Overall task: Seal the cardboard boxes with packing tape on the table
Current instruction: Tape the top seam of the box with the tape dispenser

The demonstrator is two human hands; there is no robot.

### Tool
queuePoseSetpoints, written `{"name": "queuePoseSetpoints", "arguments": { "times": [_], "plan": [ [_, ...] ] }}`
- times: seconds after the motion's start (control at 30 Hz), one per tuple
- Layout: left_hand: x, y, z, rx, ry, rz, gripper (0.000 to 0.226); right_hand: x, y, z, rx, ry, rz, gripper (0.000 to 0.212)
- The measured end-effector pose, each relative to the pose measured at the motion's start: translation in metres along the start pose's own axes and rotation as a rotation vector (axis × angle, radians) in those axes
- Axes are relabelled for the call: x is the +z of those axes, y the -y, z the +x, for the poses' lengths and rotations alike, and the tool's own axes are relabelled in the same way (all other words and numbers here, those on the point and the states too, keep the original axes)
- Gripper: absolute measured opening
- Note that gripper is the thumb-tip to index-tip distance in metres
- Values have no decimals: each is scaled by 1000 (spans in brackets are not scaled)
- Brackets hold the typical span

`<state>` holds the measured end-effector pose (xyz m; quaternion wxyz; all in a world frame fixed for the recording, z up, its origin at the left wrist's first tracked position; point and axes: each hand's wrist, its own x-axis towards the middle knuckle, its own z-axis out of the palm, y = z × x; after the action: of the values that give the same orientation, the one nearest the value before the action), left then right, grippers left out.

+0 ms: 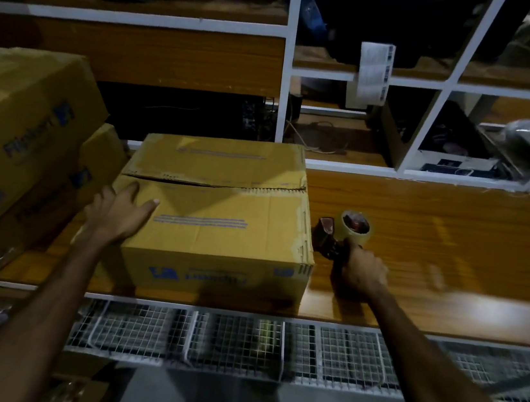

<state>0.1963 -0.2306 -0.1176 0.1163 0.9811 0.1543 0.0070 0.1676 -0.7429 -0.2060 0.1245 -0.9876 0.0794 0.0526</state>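
Box (218, 215) flaps gape mid-frame; my left hand (120, 215) presses flat, right hand (362, 267) clenches dispenser (343, 234); tape may wrinkle.

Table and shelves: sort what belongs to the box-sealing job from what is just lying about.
Job:
- middle box, flaps unsealed, left hand flat on it
- tape dispenser, right hand holding it
- stacked boxes

Lying about:
- label strip
- wire baskets
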Motion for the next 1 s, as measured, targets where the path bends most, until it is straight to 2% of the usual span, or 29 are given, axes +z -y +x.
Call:
{"name": "queuePoseSetpoints", "arguments": {
  "times": [0.13, 0.37, 0.53, 0.77, 1.0],
  "plan": [
    [2, -3, 0, 7, -2, 13, 86, -10, 2, 0, 11, -85, 100, 52],
    [4, -16, -9, 3, -16, -45, 82, -53, 24, 9, 15, -395, 225, 43],
    [6, -31, -22, 6, -25, -20, 80, -88, 49, 6, -16, -590, 329, 55],
    [21, -64, -33, 20, -25, -48, 78, -112, 110, -28, -168, -658, 349, 56],
    [22, -77, -46, 101, 35, -144, 79, -93, 188, -48, -210, -684, 250, 54]
  ]
}}
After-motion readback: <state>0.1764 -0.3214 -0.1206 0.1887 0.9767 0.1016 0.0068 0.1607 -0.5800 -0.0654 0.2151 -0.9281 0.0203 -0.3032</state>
